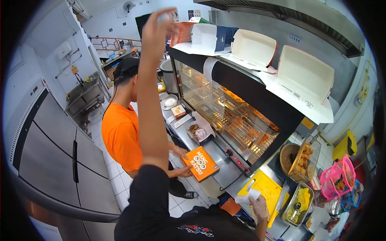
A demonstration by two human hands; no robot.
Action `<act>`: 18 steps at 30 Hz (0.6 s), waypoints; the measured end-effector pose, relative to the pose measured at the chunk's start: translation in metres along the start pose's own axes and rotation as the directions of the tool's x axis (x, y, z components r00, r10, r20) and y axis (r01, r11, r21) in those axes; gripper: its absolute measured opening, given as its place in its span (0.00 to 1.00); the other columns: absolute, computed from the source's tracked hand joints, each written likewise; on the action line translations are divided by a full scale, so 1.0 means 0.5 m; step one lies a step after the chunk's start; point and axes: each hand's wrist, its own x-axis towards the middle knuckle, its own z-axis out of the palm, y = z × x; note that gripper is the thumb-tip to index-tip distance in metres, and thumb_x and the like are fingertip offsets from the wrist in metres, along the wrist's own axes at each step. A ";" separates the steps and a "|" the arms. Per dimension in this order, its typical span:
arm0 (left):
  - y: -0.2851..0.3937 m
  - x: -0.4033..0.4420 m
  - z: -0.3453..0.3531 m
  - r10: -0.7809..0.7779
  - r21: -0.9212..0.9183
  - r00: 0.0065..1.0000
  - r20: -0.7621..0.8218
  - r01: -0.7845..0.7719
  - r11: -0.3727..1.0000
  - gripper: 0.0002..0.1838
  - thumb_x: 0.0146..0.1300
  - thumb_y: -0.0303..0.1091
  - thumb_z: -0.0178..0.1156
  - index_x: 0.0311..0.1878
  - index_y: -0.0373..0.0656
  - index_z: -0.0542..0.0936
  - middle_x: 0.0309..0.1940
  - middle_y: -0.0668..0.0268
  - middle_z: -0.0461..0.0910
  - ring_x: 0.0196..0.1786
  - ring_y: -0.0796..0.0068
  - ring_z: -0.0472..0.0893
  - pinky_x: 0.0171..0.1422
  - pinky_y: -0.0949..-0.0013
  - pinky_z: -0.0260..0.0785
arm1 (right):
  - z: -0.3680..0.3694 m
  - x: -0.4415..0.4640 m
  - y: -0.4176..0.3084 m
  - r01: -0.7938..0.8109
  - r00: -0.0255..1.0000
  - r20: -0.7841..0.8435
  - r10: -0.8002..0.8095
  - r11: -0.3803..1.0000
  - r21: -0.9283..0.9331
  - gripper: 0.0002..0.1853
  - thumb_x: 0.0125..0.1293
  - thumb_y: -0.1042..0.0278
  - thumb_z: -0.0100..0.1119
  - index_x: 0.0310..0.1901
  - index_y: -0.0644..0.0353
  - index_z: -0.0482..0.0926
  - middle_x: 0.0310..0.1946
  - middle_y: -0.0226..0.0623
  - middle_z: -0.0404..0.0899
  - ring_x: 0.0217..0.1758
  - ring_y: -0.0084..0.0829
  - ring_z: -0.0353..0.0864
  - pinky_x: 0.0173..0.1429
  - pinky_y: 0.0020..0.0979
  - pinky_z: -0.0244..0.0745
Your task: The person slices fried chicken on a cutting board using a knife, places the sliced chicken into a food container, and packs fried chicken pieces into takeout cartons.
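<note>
My left hand [157,34] is raised high at the top of the view. Its blurred fingers look spread, close to a stack of folded red-striped cartons [183,34] on the display warmer. Low on the right, my right hand [259,208] wears a clear plastic glove and grips a crumpled white paper [252,194]. This hand is over the near edge of a yellow cutting board [261,188]. A knife [277,207] with a yellow handle lies along the board's right side.
A co-worker in an orange shirt [120,128] holds an orange printed box [201,164] at the counter. An open food box [200,130] sits beside the glass warmer [225,112]. Open cartons [254,48] line its top. A metal pan of yellow food [299,205] stands right.
</note>
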 end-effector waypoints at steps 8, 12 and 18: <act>-0.455 0.448 -0.126 -0.288 0.935 0.952 0.107 0.003 0.355 0.42 0.60 0.70 0.61 0.60 0.37 0.80 0.51 0.43 0.84 0.58 0.47 0.83 0.65 0.51 0.73 | -0.021 0.075 0.111 -0.011 0.988 -0.150 -0.033 0.958 -0.285 0.18 0.72 0.56 0.61 0.45 0.67 0.83 0.33 0.41 0.84 0.37 0.34 0.81 0.47 0.36 0.77; -0.732 0.559 -0.221 -0.363 0.991 0.927 0.100 -0.058 0.124 0.52 0.55 0.76 0.61 0.66 0.36 0.75 0.61 0.43 0.78 0.65 0.45 0.77 0.70 0.52 0.69 | 0.017 0.111 0.095 -0.163 0.958 -0.253 0.132 0.981 -0.107 0.17 0.72 0.56 0.60 0.44 0.67 0.82 0.33 0.40 0.83 0.37 0.33 0.80 0.46 0.36 0.77; -1.064 0.711 -0.325 -0.122 0.927 0.933 0.339 -0.353 -0.128 0.66 0.46 0.87 0.55 0.73 0.35 0.69 0.70 0.43 0.72 0.72 0.42 0.71 0.77 0.53 0.62 | 0.081 0.153 0.045 -0.239 0.917 -0.326 0.230 0.971 0.010 0.17 0.72 0.56 0.60 0.43 0.66 0.82 0.33 0.39 0.83 0.37 0.32 0.80 0.46 0.35 0.76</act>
